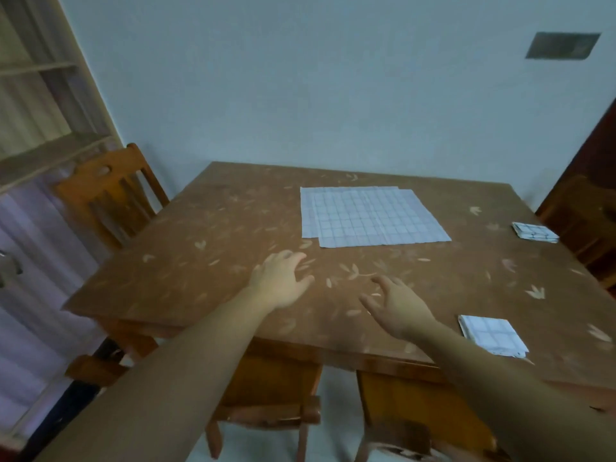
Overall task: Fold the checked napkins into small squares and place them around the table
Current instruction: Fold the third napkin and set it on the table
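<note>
Fingers of left hand (283,281) and right hand (398,306) spread wide, holding nothing; unfolded napkins (373,216) lie beyond the fingertips on the table (200,275).

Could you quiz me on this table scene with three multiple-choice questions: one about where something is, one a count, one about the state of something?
1. Where do the unfolded napkins lie?
A. on a chair
B. on the table, beyond both hands
C. under the right hand

2. How many napkins are already folded small?
A. none
B. two
C. five

3. What is the left hand doing?
A. gripping a napkin
B. open, holding nothing
C. lifting a chair

Answers:
1 B, they lie flat on the table past the hands.
2 B, one near the right edge, one by the near edge.
3 B, its fingers are spread and empty.
</note>
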